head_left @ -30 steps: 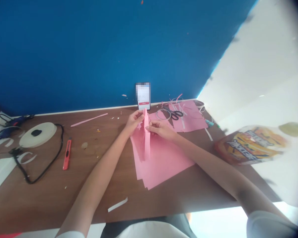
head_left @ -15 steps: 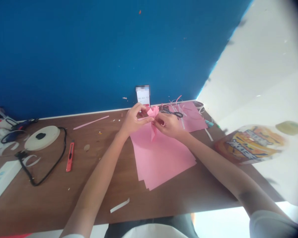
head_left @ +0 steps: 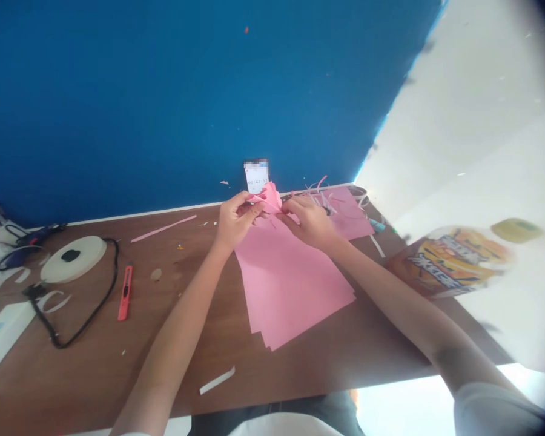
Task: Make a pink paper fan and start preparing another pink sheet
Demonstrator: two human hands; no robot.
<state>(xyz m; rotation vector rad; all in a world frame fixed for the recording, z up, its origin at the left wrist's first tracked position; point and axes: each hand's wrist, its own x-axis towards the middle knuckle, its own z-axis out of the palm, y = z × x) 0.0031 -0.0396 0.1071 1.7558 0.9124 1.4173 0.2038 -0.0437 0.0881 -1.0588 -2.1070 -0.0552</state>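
Note:
A small folded piece of pink paper (head_left: pixel 270 197), fanned and pleated at its top, is held up between my two hands over the table. My left hand (head_left: pixel 238 219) pinches its left side between thumb and fingers. On the other side, my right hand (head_left: pixel 309 221) grips the lower right edge with closed fingertips, which partly hide the paper. Beneath the hands lies a stack of larger pink sheets (head_left: pixel 290 284), slightly out of line with each other. Just behind the folded piece, a phone (head_left: pixel 256 175) showing a running timer leans on the blue wall.
On the brown table (head_left: pixel 172 339) lie a red utility knife (head_left: pixel 125 292), a white tape roll (head_left: pixel 73 259), a black cable (head_left: pixel 79 336) and a white paper strip (head_left: pixel 217 380). A drink bottle (head_left: pixel 454 260) stands right. More pink paper (head_left: pixel 352 221) with cut strips lies at the back right.
The folded pink paper has turned from hanging upright to lying more slanted, spread between the hands. My left hand has shifted slightly left and down, and the view has moved a little.

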